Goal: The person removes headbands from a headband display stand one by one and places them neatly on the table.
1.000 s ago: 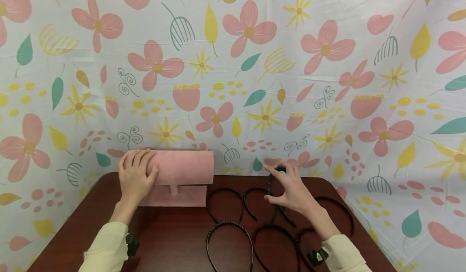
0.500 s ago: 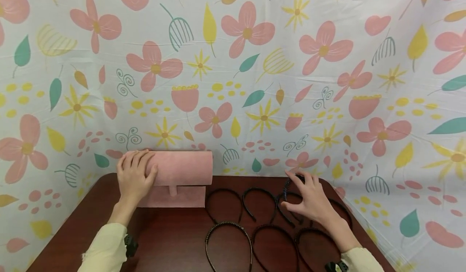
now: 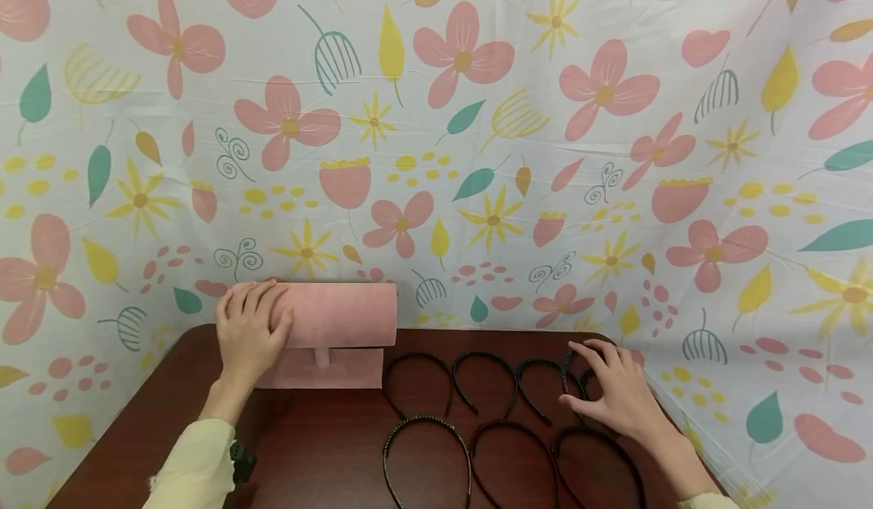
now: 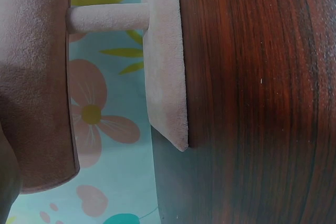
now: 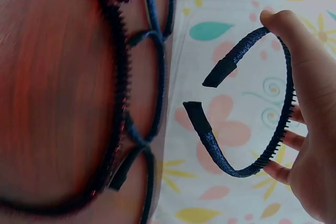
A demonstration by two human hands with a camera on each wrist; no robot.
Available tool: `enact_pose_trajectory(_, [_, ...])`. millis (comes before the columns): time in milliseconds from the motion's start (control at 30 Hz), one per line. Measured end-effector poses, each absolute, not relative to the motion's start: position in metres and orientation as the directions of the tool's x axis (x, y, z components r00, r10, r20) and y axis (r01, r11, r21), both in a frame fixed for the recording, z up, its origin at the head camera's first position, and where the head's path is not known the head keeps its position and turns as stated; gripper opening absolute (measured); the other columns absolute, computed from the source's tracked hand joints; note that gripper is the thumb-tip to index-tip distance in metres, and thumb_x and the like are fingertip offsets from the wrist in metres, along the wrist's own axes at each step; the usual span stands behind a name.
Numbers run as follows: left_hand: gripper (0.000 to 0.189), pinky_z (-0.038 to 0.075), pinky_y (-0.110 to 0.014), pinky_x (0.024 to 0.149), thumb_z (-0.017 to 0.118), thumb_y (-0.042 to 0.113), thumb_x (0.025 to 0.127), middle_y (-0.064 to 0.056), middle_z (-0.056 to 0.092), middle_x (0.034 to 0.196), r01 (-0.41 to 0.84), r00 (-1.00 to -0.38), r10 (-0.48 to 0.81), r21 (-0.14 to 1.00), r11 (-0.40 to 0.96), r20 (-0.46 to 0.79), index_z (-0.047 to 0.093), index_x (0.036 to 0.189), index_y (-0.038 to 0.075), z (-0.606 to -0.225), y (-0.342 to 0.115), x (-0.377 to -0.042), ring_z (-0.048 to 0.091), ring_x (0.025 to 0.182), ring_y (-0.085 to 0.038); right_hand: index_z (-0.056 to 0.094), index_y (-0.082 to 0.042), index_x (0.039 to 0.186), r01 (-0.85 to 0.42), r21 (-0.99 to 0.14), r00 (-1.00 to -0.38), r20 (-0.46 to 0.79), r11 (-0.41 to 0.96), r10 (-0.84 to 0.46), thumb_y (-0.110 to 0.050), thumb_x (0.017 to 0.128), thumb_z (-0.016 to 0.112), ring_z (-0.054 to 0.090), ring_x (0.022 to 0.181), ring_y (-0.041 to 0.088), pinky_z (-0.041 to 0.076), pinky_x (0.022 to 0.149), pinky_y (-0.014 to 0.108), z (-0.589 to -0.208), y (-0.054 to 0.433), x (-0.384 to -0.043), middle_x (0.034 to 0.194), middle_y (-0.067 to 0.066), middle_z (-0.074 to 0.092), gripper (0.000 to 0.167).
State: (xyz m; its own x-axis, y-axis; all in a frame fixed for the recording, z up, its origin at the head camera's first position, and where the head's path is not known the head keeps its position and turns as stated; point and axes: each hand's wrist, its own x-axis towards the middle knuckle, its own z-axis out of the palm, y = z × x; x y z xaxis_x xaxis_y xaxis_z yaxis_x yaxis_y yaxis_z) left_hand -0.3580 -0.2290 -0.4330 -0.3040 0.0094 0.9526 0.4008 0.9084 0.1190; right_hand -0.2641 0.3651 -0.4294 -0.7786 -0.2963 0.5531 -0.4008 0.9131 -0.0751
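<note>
A pink plush roll stand (image 3: 341, 316), shaped as a thick cylinder on a post and flat base, stands at the back left of the table. My left hand (image 3: 248, 335) grips the roll's left end, fingers over the top and thumb on the front. At the back right, my right hand (image 3: 617, 388) holds a glittery dark blue headband (image 5: 212, 148) with small teeth inside its curve. In the right wrist view the thumb is at one side of the band and fingers at the other, its two black-tipped ends pointing away from the palm.
Several dark headbands lie in two rows on the brown table (image 3: 320, 448). A beaded headband (image 3: 430, 420) is front left of them, and a dark red toothed one (image 5: 122, 77) fills the right wrist view's left. A floral cloth (image 3: 436, 153) hangs behind.
My right hand has moved right and down with the blue headband, over the right end of the back row. My left hand stays on the pink roll.
</note>
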Motion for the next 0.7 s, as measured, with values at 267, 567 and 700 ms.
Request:
enact_pose_trajectory(267, [0.05, 0.029, -0.062, 0.106, 0.047, 0.047, 0.093, -0.012, 0.066, 0.122, 0.401, -0.305, 0.015, 0.114, 0.909, 0.952, 0.07, 0.117, 0.011, -0.432, -0.23, -0.357, 0.053, 0.118, -0.038, 0.05, -0.022, 0.143, -0.369, -0.112, -0.834, 0.479, 0.923, -0.275, -0.051, 0.073, 0.082, 0.04, 0.122, 0.048, 0.035, 0.084, 0.068, -0.437, 0.387, -0.252, 0.136, 0.013, 0.047, 0.082])
enact_pose_trajectory(567, [0.047, 0.029, -0.062, 0.106, 0.05, 0.043, 0.091, -0.013, 0.067, 0.121, 0.413, -0.3, 0.012, 0.119, 0.903, 0.954, 0.071, 0.116, 0.01, -0.431, -0.229, -0.357, 0.054, 0.117, -0.04, 0.049, -0.024, 0.144, -0.307, -0.149, -0.896, 0.379, 0.94, -0.232, -0.054, 0.077, 0.078, 0.044, 0.118, 0.045, 0.04, 0.079, 0.067, -0.446, 0.409, -0.239, 0.135, 0.011, 0.047, 0.079])
enact_pose_trajectory(700, [0.047, 0.029, -0.062, 0.106, 0.05, 0.044, 0.091, -0.013, 0.067, 0.121, 0.421, -0.287, 0.011, 0.116, 0.9, 0.958, 0.071, 0.116, 0.01, -0.432, -0.229, -0.358, 0.054, 0.117, -0.04, 0.05, -0.022, 0.142, -0.282, -0.159, -0.915, 0.342, 0.946, -0.215, -0.052, 0.078, 0.078, 0.045, 0.116, 0.044, 0.04, 0.077, 0.069, -0.451, 0.418, -0.236, 0.135, 0.012, 0.048, 0.076])
